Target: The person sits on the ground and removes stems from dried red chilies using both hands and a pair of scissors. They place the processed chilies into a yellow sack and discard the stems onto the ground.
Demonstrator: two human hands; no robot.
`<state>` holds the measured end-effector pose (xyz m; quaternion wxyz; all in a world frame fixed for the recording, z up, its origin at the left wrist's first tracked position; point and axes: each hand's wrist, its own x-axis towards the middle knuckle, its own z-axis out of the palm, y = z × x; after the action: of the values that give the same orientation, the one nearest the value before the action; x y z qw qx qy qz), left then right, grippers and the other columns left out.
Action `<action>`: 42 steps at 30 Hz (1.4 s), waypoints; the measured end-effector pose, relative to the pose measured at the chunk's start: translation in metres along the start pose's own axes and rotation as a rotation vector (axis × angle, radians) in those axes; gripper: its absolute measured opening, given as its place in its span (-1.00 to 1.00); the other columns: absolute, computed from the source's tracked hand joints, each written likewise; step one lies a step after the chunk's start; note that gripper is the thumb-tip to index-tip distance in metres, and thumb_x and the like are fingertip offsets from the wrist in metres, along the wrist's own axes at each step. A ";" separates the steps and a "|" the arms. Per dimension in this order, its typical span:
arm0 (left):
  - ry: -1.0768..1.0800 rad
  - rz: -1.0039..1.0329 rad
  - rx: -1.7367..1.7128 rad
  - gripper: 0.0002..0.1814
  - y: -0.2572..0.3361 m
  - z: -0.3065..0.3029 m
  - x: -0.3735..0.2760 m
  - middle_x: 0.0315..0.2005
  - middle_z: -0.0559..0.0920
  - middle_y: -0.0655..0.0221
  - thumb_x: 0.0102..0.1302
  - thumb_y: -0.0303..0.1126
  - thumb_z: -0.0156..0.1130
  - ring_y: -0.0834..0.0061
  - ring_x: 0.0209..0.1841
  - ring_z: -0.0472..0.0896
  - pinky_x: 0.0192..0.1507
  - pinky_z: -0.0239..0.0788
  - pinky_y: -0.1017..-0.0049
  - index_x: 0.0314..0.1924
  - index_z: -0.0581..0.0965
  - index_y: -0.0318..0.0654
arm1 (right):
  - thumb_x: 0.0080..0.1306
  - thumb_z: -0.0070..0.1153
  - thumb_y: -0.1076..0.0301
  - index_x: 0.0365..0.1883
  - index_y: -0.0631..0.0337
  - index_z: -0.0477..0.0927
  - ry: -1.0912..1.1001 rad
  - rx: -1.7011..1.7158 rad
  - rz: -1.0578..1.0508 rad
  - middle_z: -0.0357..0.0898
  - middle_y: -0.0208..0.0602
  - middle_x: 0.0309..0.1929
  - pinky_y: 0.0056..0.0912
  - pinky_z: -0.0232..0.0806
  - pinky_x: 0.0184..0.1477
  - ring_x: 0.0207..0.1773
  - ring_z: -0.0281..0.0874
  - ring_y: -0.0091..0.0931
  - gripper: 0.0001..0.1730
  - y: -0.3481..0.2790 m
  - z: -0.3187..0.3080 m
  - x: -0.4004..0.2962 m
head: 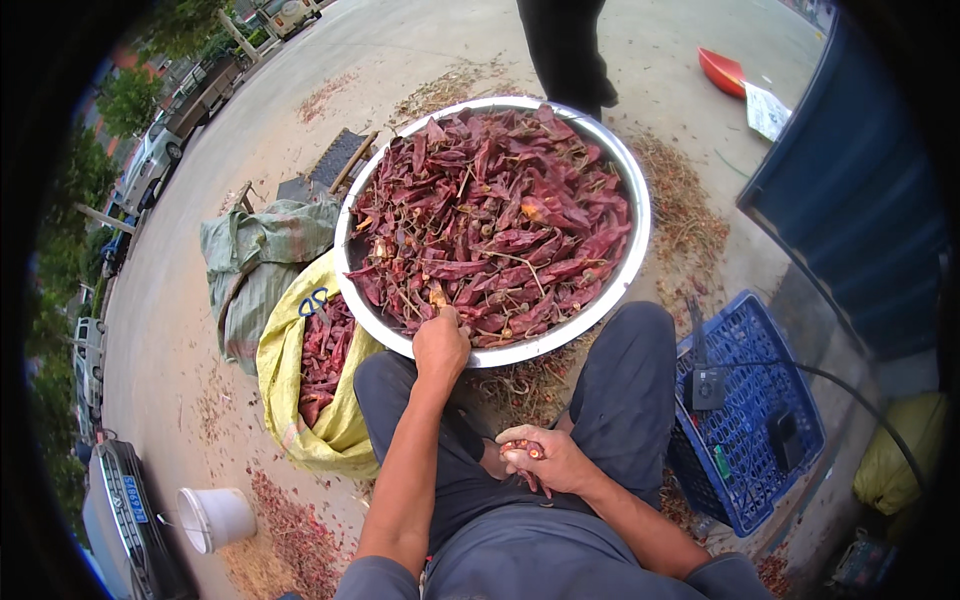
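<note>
A wide metal basin (641, 225) heaped with dried red chili peppers (487, 217) lies in front of my knees. My left hand (441, 346) is at the basin's near rim, its fingertips among the peppers beside a pale orange one; whether it grips anything is unclear. Over my lap, my right hand (546, 456) is closed around several dried red peppers (534, 450), whose stem ends and tips stick out. Left of my knee stands a yellow woven sack (281, 375), its mouth showing more dried red peppers (324, 360).
Green woven sacks (259, 277) lie at left, a white bucket (217, 519) at lower left. A blue plastic crate (750, 420) bearing a black device with a cable is at right. Stems and pepper scraps litter the ground. Another person's dark-clad leg (566, 52) is beyond the basin.
</note>
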<state>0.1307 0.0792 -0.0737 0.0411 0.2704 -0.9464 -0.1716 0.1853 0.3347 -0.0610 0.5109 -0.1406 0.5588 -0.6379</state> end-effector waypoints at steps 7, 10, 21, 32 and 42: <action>-0.021 -0.049 -0.012 -0.61 0.008 0.005 0.007 -0.38 0.71 -0.07 0.14 -0.15 0.44 -0.10 -0.21 0.70 -0.12 0.49 0.04 -0.22 0.58 -0.32 | 0.37 0.26 0.34 -0.04 0.29 0.58 0.013 -0.123 -0.023 0.61 -0.42 -0.46 -0.56 0.40 -0.54 -0.58 0.54 -0.65 -0.73 -0.004 -0.005 0.002; -0.017 0.023 0.110 -0.68 0.002 0.019 0.014 -0.38 0.70 -0.08 0.11 -0.25 0.40 -0.14 -0.20 0.68 -0.12 0.47 0.00 -0.23 0.58 -0.33 | 0.36 0.26 0.35 -0.13 0.28 0.56 0.006 -0.131 0.002 0.64 -0.38 -0.43 -0.54 0.44 -0.50 -0.54 0.58 -0.64 -0.78 -0.012 -0.004 0.003; 0.149 -0.177 -0.757 -0.54 -0.018 0.003 -0.014 -0.28 0.61 0.42 0.13 -0.62 0.36 0.53 -0.29 0.55 -0.18 0.44 0.52 0.08 0.57 -0.31 | 0.40 0.22 0.35 0.01 0.33 0.59 0.134 0.011 -0.038 0.62 -0.40 -0.39 -0.55 0.46 -0.44 -0.43 0.57 -0.66 -0.71 -0.001 -0.006 0.008; 0.014 -0.060 -1.337 -0.67 0.000 -0.022 -0.099 -0.15 0.66 0.43 0.21 -0.68 0.34 0.63 -0.13 0.59 -0.01 0.43 0.59 -0.01 0.60 -0.32 | 0.39 0.34 0.21 0.11 0.37 0.57 0.269 0.279 -0.191 0.62 -0.44 -0.30 -0.59 0.41 -0.35 -0.39 0.56 -0.66 -0.53 -0.012 -0.001 0.038; -0.325 -0.277 -1.430 -0.75 -0.003 -0.005 -0.139 -0.21 0.64 0.38 0.32 -0.50 0.35 0.56 -0.19 0.59 -0.10 0.46 0.54 -0.02 0.54 -0.28 | 0.30 0.40 0.26 -0.05 0.26 0.64 0.353 -0.090 -0.197 0.63 -0.53 -0.34 -0.58 0.40 -0.23 -0.32 0.49 -0.72 -0.66 0.003 -0.001 0.031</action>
<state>0.2513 0.1487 -0.0681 0.0447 0.2657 -0.5553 -0.7868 0.1727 0.3103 -0.0761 0.3334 -0.1030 0.6513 -0.6738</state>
